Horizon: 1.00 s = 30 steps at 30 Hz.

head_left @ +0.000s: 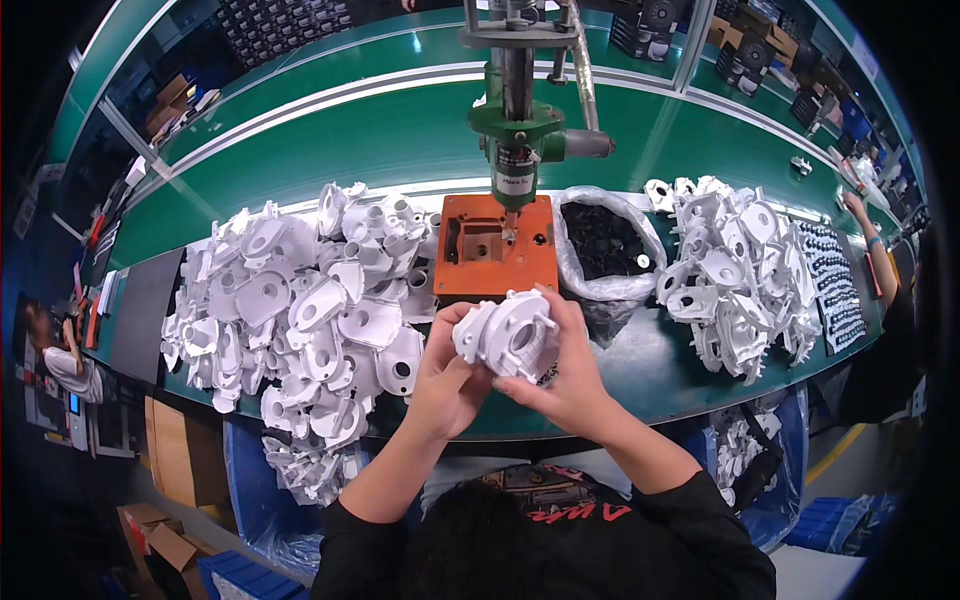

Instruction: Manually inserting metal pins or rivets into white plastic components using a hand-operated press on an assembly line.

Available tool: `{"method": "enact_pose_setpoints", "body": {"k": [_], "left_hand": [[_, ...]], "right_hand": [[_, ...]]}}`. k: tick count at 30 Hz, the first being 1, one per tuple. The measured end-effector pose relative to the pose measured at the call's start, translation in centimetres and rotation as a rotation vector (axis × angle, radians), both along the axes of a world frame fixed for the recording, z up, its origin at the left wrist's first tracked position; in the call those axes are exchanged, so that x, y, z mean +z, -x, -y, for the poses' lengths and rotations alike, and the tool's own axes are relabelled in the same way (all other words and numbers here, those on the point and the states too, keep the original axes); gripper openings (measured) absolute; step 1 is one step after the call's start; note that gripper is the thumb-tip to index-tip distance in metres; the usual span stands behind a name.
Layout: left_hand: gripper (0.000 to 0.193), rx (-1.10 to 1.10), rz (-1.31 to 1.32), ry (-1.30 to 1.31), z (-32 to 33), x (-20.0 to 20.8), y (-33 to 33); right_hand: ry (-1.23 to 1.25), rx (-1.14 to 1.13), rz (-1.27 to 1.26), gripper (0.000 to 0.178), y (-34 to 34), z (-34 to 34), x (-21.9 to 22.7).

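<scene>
Between my two hands, in front of the press, is a white plastic housing (pixel 517 335) with a round opening and small posts. My left hand (pixel 448 388) grips its left side, and my right hand (pixel 570 372) is wrapped round its right edge. Just beyond it sits an orange fixture block (pixel 495 278) with a recessed pocket. A green bench press (pixel 515 125) stands over that block, its tip low above the block's right half. Right of the block is a clear plastic bag (pixel 618 288) holding small black parts (pixel 598 238).
A big heap of white plastic parts (pixel 265 295) covers the bench on the left; another heap (pixel 735 270) lies on the right. Beside that is a tray of small dark parts (pixel 835 285). Blue bins (pixel 245 490) stand below the bench edge. Other people (pixel 75 370) work at both sides.
</scene>
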<state>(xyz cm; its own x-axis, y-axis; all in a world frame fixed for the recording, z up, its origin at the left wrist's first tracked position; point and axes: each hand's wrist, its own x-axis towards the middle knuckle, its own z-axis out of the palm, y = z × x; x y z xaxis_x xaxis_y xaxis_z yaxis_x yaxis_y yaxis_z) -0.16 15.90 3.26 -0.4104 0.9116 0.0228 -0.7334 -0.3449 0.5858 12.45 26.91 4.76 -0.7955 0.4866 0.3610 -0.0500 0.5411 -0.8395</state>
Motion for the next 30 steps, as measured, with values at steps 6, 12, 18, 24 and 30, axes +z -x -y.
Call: {"method": "enact_pose_setpoints", "body": {"k": [6, 12, 18, 24, 30], "left_hand": [[0.049, 0.037, -0.069, 0.001, -0.7, -0.3, -1.9], [0.034, 0.395, -0.599, 0.048, -1.1, -0.6, 0.5], [0.018, 0.619, -1.526, 0.258, -2.7, -0.4, 5.9], [0.019, 0.583, -2.094, 0.282, -6.4, -1.3, 8.3], [0.019, 0.577, -2.145, 0.245, -8.6, -2.8, 8.0]], "right_hand": [[-0.068, -0.137, -0.009, 0.095, 0.6, -0.4, -0.8], [-0.108, 0.073, 0.155, 0.091, 0.4, -1.2, 0.1], [-0.472, -0.537, 0.248, 0.043, 1.4, -11.6, -4.2], [-0.606, -0.686, 0.382, 0.019, 1.2, -16.2, -8.8], [-0.636, -0.661, 0.344, 0.01, 1.5, -16.3, -9.5]]}}
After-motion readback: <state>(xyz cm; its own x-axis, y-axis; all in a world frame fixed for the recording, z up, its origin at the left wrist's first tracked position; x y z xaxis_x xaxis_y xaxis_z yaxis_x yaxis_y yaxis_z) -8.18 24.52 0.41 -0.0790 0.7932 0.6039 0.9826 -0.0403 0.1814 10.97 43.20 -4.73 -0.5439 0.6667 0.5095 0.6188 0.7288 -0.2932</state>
